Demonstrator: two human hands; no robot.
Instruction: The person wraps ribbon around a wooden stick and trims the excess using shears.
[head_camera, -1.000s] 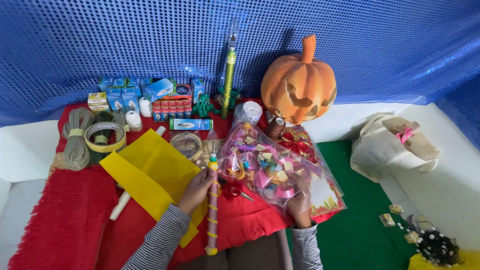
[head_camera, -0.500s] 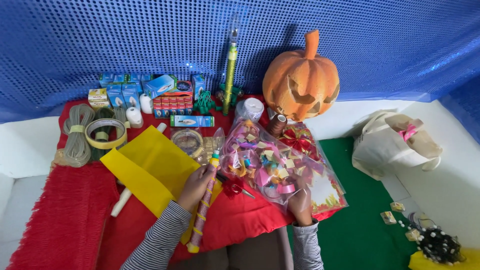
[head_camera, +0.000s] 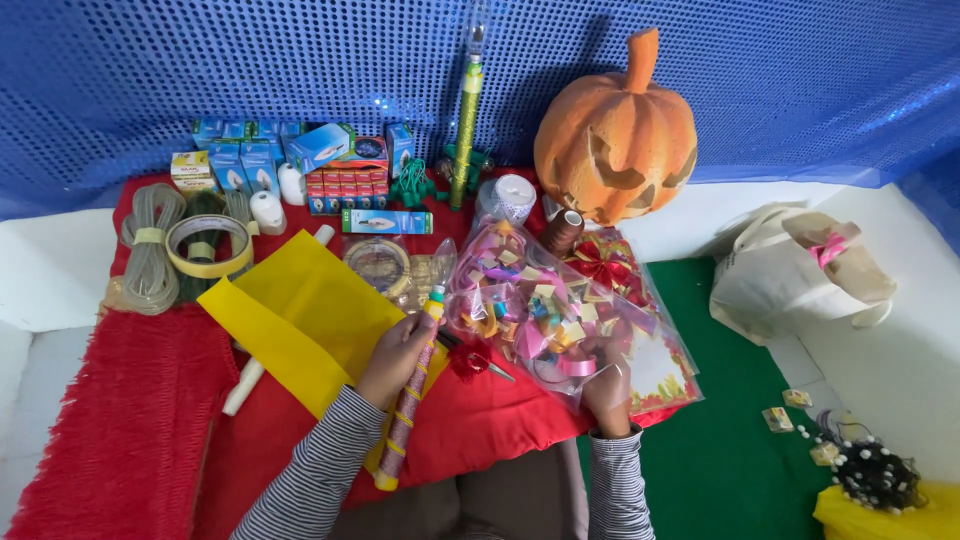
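**Both hands occupied over red cloth**

Head view. Left hand (head_camera: 397, 358), striped sleeve, fingers wrapped around a long thin patterned stick with a yellow-green tip (head_camera: 410, 400); stick runs from near the sleeve, tilted up and slightly right, crossing the edge of a yellow felt sheet (head_camera: 300, 310). Right hand (head_camera: 607, 385) grips the near edge of a clear plastic bag of coloured ribbon bows (head_camera: 540, 315), fingers closed on the plastic. Bag lies right of the stick, centre of the red cloth (head_camera: 130, 430). Far side: carved orange pumpkin (head_camera: 615, 140), small blue boxes (head_camera: 250, 160), yellow tape roll (head_camera: 208, 247) at left. Cream fabric bag (head_camera: 790, 275) well apart, right.
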